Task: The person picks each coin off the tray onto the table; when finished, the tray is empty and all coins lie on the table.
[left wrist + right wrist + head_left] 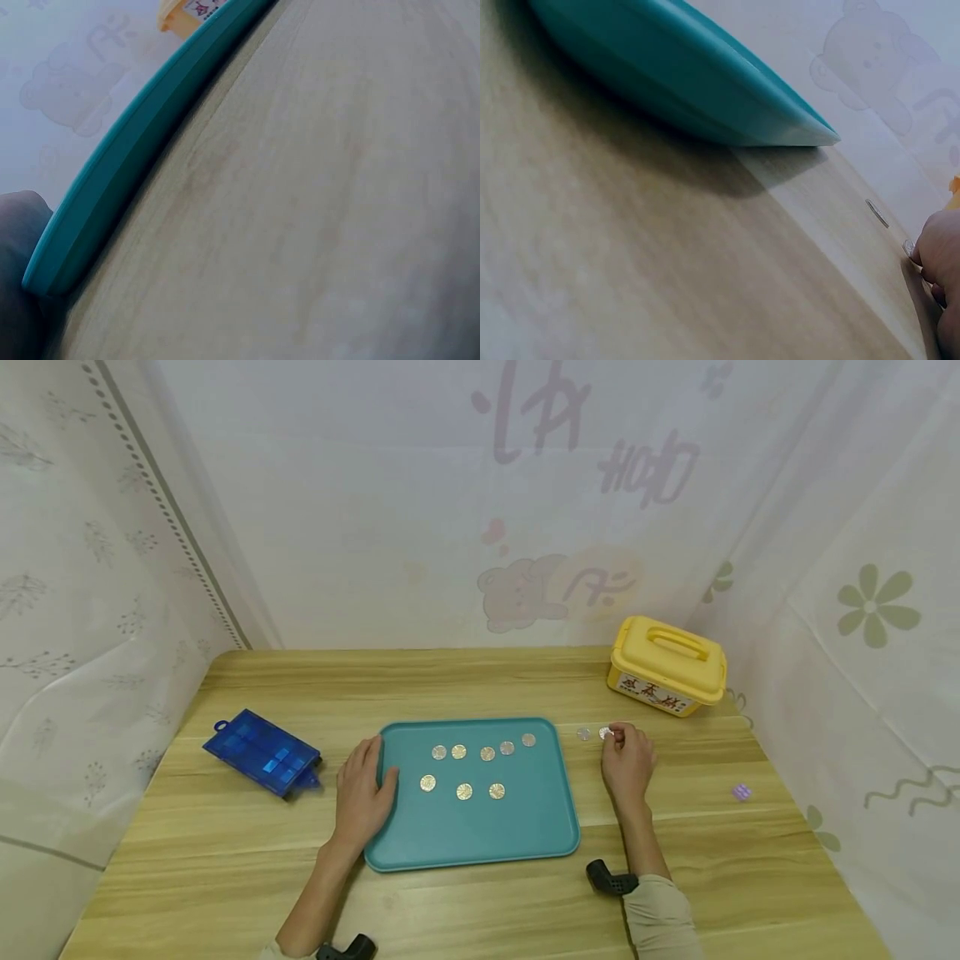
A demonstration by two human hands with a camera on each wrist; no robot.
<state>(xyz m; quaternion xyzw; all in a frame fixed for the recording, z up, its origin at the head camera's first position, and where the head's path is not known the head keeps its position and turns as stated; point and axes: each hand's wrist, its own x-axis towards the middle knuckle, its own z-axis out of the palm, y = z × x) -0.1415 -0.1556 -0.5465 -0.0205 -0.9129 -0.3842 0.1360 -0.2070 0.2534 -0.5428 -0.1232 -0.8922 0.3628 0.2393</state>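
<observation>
Several round gold and silver coins (464,792) lie flat in two loose rows on the teal tray (480,835). My left hand (362,797) rests on the tray's left rim with its fingers extended and thumb spread inward. To the right of the tray, my right hand (628,764) pinches a silver coin (606,732) at its fingertips, low over the table; in the right wrist view this coin (909,247) looks tilted up. Another silver coin (584,734) lies on the wood between that hand and the tray. The right hand's other fingers are partly hidden.
A yellow lidded box (667,664) with a handle stands at the back right. On the left lies a blue translucent case (262,752). A small purple block (741,792) sits near the table's right side. Patterned white cloth hangs behind and at both sides.
</observation>
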